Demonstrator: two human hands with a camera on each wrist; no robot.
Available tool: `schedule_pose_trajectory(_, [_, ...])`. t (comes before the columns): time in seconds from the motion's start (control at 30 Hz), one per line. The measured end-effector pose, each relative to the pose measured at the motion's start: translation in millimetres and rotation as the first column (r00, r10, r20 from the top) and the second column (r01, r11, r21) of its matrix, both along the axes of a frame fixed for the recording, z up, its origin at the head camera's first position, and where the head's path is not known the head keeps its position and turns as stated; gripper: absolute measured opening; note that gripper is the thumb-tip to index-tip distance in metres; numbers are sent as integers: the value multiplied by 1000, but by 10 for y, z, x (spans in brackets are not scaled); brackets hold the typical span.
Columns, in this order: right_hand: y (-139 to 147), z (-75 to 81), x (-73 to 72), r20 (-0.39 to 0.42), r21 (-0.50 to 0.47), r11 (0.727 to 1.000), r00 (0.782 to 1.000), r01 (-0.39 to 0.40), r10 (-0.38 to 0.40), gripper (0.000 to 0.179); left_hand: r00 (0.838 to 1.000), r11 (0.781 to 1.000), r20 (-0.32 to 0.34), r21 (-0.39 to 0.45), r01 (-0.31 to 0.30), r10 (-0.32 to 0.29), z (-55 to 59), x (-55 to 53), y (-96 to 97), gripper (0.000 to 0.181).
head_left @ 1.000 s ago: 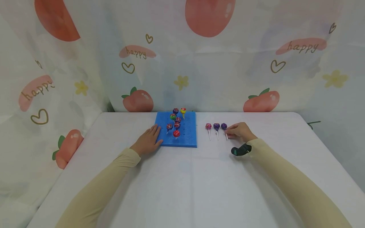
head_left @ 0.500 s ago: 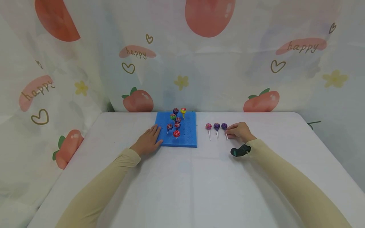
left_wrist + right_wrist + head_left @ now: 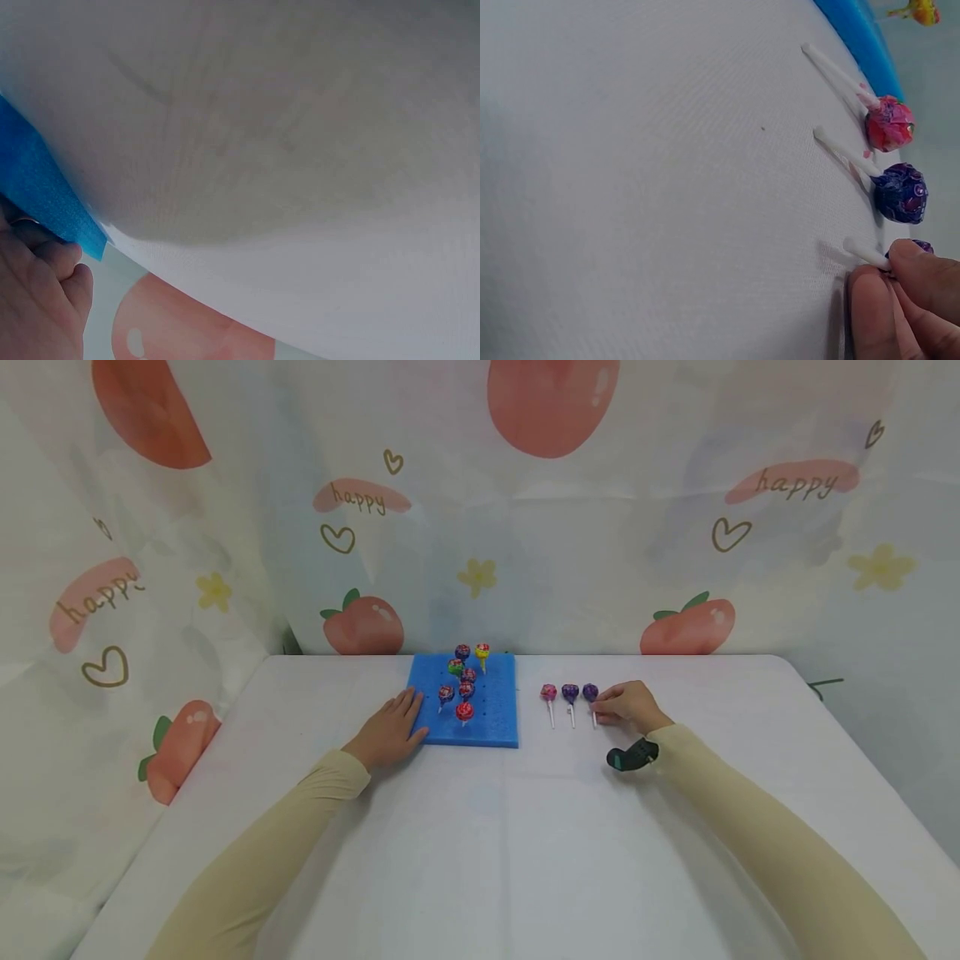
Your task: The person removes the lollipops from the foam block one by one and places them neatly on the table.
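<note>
My left hand rests with extended fingers on the left edge of a blue foam board. Several wrapped lollipops stand stuck in the board, among them a red one, a green one and a yellow one. To the board's right, a pink lollipop and a dark purple lollipop lie on the table. Beside them my right hand pinches the rightmost purple lollipop by its stick, close to the candy. In the right wrist view, my fingers hide most of that candy.
A white cloth covers the table. Behind it hangs a printed curtain with peaches and hearts. The board lies near the table's back edge. A dark strap-like device sits at my right wrist.
The right hand and the rightmost lollipop's stick have shifted only very slightly. My left hand and the board stay where they were.
</note>
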State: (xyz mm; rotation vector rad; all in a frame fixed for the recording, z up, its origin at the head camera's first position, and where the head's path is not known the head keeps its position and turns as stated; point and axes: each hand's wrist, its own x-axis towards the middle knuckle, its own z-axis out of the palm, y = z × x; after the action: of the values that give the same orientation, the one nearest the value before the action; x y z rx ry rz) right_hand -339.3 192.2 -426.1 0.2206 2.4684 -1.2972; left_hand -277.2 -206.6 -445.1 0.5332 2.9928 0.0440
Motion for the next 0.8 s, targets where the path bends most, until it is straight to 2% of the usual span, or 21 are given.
schedule_pose_trajectory(0.3, [21, 23, -31, 34, 28, 999, 999, -31, 30, 39, 1000, 1000, 5, -14, -9, 9, 20, 0, 14, 71])
schedule_pose_trajectory(0.43, [11, 58, 3, 27, 28, 998, 998, -50, 49, 39, 1000, 1000, 4, -16, -11, 11, 19, 0, 19, 72])
schedule_pose_trajectory(0.57, [-7, 98, 38, 26, 12, 999, 999, -46, 46, 39, 1000, 1000, 8, -14, -12, 12, 22, 4, 21, 71])
schedule_pose_trajectory(0.8, [8, 106, 15, 34, -5, 999, 999, -35, 35, 37, 1000, 1000, 5, -16, -14, 14, 17, -1, 14, 71])
